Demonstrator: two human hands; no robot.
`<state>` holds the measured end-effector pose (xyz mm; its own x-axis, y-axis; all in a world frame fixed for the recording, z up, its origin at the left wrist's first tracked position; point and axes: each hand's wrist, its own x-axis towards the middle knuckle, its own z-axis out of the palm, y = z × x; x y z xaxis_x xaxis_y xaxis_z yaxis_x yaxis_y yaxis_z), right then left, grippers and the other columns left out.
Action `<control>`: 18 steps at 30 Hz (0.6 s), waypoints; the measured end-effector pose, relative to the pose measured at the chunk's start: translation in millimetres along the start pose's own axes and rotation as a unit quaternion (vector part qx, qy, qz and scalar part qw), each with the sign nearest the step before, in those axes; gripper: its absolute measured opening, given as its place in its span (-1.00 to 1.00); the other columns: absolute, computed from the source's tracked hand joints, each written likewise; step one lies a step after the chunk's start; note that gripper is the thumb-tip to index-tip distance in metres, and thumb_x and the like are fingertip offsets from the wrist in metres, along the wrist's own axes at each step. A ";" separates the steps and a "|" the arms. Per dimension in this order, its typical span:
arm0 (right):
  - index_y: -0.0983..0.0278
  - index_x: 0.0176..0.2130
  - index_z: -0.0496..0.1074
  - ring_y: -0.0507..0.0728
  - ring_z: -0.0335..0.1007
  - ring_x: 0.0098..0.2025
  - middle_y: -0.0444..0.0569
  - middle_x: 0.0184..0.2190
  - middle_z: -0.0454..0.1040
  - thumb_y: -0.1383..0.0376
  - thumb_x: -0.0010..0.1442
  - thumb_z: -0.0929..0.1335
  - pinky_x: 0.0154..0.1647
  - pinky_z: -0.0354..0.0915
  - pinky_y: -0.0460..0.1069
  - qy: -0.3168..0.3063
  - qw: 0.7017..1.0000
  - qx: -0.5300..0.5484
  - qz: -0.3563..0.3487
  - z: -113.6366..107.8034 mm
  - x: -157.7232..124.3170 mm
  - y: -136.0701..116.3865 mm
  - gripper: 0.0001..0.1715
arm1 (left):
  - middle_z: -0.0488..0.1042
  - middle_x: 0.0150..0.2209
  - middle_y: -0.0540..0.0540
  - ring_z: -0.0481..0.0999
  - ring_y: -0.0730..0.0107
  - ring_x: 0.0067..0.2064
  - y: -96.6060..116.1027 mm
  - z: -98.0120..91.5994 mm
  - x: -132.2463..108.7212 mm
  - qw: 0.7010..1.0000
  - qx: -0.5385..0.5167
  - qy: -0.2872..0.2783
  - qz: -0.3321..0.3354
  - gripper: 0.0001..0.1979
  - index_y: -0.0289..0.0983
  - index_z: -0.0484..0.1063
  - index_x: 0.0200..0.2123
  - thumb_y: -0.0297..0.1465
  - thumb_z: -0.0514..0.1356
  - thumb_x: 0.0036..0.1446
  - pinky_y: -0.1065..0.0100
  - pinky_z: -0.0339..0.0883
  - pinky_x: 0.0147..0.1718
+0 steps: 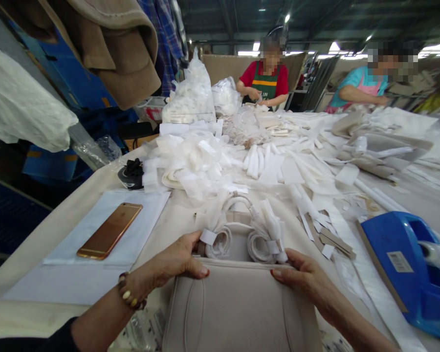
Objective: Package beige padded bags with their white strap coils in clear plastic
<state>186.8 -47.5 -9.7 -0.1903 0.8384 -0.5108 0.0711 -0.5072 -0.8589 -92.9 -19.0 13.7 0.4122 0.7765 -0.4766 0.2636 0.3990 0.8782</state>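
Observation:
A light grey-beige handbag [238, 303] stands at the front edge of the table, close to me. My left hand [181, 259] grips its upper left corner, thumb on the near panel and fingers behind the rim. At the upper right corner my right hand [300, 271] holds the bag the same way. Between the hands, two rolled straps [260, 247] wrapped in white material sit at the bag's opening. A wrapped handle [238, 198] arches up behind them. The fingertips behind the rim are partly hidden.
A gold phone [112, 230] lies on white sheets [146, 210] at left. A blue tape dispenser [392, 259] stands at right. White wrapping strips [201, 161] are heaped beyond the bag. Across the table, a person in a green apron [264, 83] and other people work.

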 end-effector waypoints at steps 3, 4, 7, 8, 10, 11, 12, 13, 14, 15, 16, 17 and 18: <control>0.30 -0.37 0.43 0.12 0.34 -0.39 -0.11 -0.48 0.50 0.16 -0.28 0.45 -0.37 0.15 -0.05 0.015 1.000 -0.008 -0.008 -0.3 0.0 2.3 -0.59 | 0.43 -0.30 -0.02 0.38 0.24 -0.24 9.6 11.2 -1.5 0.986 0.149 0.077 -0.010 -0.50 -0.30 0.33 -0.22 -0.33 0.31 -0.33 0.34 0.21 -0.29; 0.30 -0.38 0.43 0.12 0.33 -0.40 -0.11 -0.48 0.49 0.17 -0.28 0.45 -0.38 0.14 -0.05 0.017 1.000 -0.008 -0.011 -0.7 0.4 3.3 -0.60 | 0.43 -0.31 -0.03 0.38 0.23 -0.25 10.8 15.3 0.0 0.975 0.192 0.108 -0.014 -0.53 -0.31 0.33 -0.24 -0.27 0.30 -0.28 0.33 0.20 -0.31; 0.29 -0.37 0.42 0.13 0.34 -0.40 -0.11 -0.49 0.49 0.16 -0.26 0.44 -0.38 0.15 -0.04 0.014 1.000 -0.007 -0.013 -1.7 1.3 5.2 -0.61 | 0.41 -0.40 -0.06 0.38 0.22 -0.33 9.8 24.5 9.0 0.941 0.271 0.199 -0.024 -0.64 -0.31 0.33 -0.34 -0.13 0.16 -0.09 0.32 0.13 -0.40; 0.29 -0.37 0.42 0.13 0.34 -0.40 -0.11 -0.49 0.48 0.16 -0.25 0.44 -0.39 0.15 -0.04 0.012 1.000 -0.008 -0.011 -2.0 1.5 5.3 -0.61 | 0.40 -0.44 -0.06 0.38 0.22 -0.36 8.7 26.0 12.3 0.934 0.278 0.220 -0.028 -0.66 -0.31 0.33 -0.38 -0.13 0.14 -0.07 0.32 0.11 -0.42; 0.29 -0.36 0.42 0.14 0.34 -0.39 -0.12 -0.48 0.48 0.16 -0.23 0.43 -0.38 0.16 -0.04 0.008 1.000 -0.010 -0.009 -2.5 1.8 4.3 -0.62 | 0.41 -0.46 -0.07 0.40 0.22 -0.38 7.0 27.2 17.4 0.935 0.262 0.236 -0.030 -0.69 -0.30 0.33 -0.40 -0.16 0.15 -0.07 0.33 0.10 -0.44; 0.28 -0.36 0.41 0.15 0.35 -0.38 -0.12 -0.48 0.48 0.16 -0.23 0.43 -0.37 0.16 -0.03 0.004 1.000 -0.013 -0.010 -2.7 2.1 3.2 -0.63 | 0.43 -0.44 -0.08 0.41 0.21 -0.37 6.6 27.6 18.9 0.937 0.253 0.238 -0.031 -0.70 -0.30 0.34 -0.39 -0.17 0.16 -0.08 0.34 0.10 -0.44; 0.28 -0.35 0.41 0.16 0.35 -0.36 -0.12 -0.47 0.48 0.17 -0.22 0.42 -0.35 0.17 -0.03 0.000 1.000 -0.017 -0.012 -2.8 2.5 1.7 -0.63 | 0.45 -0.42 -0.10 0.43 0.20 -0.35 6.3 28.4 19.8 0.937 0.251 0.242 -0.033 -0.70 -0.30 0.34 -0.38 -0.18 0.16 -0.07 0.34 0.10 -0.44; 0.28 -0.35 0.41 0.17 0.36 -0.34 -0.11 -0.47 0.48 0.18 -0.22 0.42 -0.33 0.17 -0.02 -0.006 1.000 -0.021 -0.014 -2.8 3.1 0.0 -0.64 | 0.46 -0.40 -0.11 0.44 0.18 -0.33 6.1 29.8 20.0 0.931 0.261 0.251 -0.038 -0.70 -0.30 0.34 -0.35 -0.18 0.14 -0.04 0.33 0.11 -0.43; 0.28 -0.35 0.41 0.18 0.36 -0.32 -0.11 -0.46 0.48 0.19 -0.21 0.42 -0.31 0.18 -0.02 -0.009 0.999 -0.030 -0.018 -2.6 3.8 -2.0 -0.64 | 0.47 -0.37 -0.13 0.45 0.16 -0.31 5.7 31.9 19.9 0.921 0.281 0.266 -0.046 -0.70 -0.31 0.33 -0.31 -0.18 0.12 0.00 0.33 0.11 -0.42; 0.28 -0.35 0.41 0.19 0.36 -0.30 -0.10 -0.45 0.49 0.20 -0.22 0.42 -0.30 0.19 -0.01 -0.007 0.999 -0.045 -0.023 -2.1 4.5 -4.1 -0.65 | 0.47 -0.36 -0.15 0.46 0.13 -0.29 5.1 34.7 19.6 0.906 0.307 0.284 -0.056 -0.69 -0.31 0.32 -0.28 -0.18 0.09 0.04 0.32 0.11 -0.41; 0.27 -0.36 0.41 0.20 0.36 -0.29 -0.10 -0.45 0.49 0.21 -0.22 0.42 -0.29 0.19 -0.01 0.000 0.997 -0.068 -0.030 -1.2 5.2 -6.2 -0.66 | 0.48 -0.36 -0.16 0.47 0.11 -0.28 3.9 37.9 19.2 0.890 0.334 0.302 -0.065 -0.68 -0.31 0.31 -0.24 -0.17 0.06 0.08 0.31 0.12 -0.39; 0.27 -0.36 0.42 0.20 0.36 -0.29 -0.09 -0.44 0.49 0.23 -0.23 0.41 -0.29 0.19 0.00 0.014 0.994 -0.097 -0.041 0.0 5.7 -8.1 -0.67 | 0.48 -0.37 -0.17 0.47 0.08 -0.27 2.2 41.5 18.9 0.875 0.358 0.317 -0.071 -0.66 -0.31 0.30 -0.20 -0.16 0.02 0.13 0.30 0.13 -0.38; 0.27 -0.35 0.42 0.20 0.35 -0.29 -0.09 -0.44 0.48 0.24 -0.22 0.41 -0.29 0.19 0.00 0.037 0.989 -0.131 -0.056 1.5 6.2 -9.8 -0.67 | 0.49 -0.37 -0.19 0.48 0.06 -0.27 0.1 44.9 18.8 0.863 0.379 0.326 -0.074 -0.64 -0.31 0.28 -0.16 -0.15 -0.02 0.17 0.29 0.13 -0.38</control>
<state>183.4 -37.7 -4.4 -0.1404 0.9034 -0.4051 0.3069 -0.3493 -0.8853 -46.0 -26.2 3.0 -0.1879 0.9524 -0.2402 0.8678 0.2755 0.4136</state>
